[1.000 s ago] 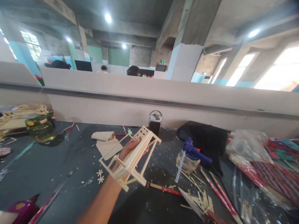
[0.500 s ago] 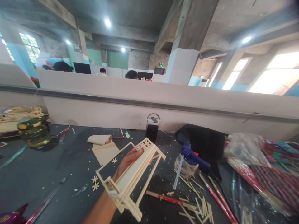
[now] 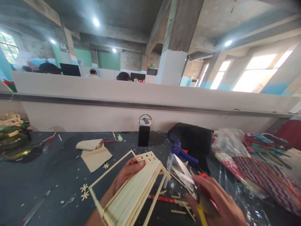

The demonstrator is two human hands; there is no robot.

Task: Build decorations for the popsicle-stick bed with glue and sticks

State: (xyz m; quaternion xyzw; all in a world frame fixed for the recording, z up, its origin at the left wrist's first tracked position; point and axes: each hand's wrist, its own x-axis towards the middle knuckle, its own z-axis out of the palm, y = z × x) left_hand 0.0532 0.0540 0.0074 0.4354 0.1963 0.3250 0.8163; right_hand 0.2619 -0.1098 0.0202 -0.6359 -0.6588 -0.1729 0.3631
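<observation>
My left hand grips a small wooden stick model, a slatted panel with a lattice end and thin stick frames around it. Its thumb lies on the panel near the lattice. On the right, my right hand is closed on a pair of scissors, whose two blades are apart and point up and left toward the model. The scissors' handles look red and yellow and are partly hidden by blurred fingers. Behind the blades, a blue glue gun rests over a clear jar.
A black phone leans on a container by the white partition. Brown paper, star-shaped wooden pieces and cut sticks lie on the dark table. At right are a plastic bag and striped fabric; a green bottle stands left.
My right hand has come into view from the right with the scissors. The model in my left hand has dropped lower and tilted toward me. The view has swung to the right.
</observation>
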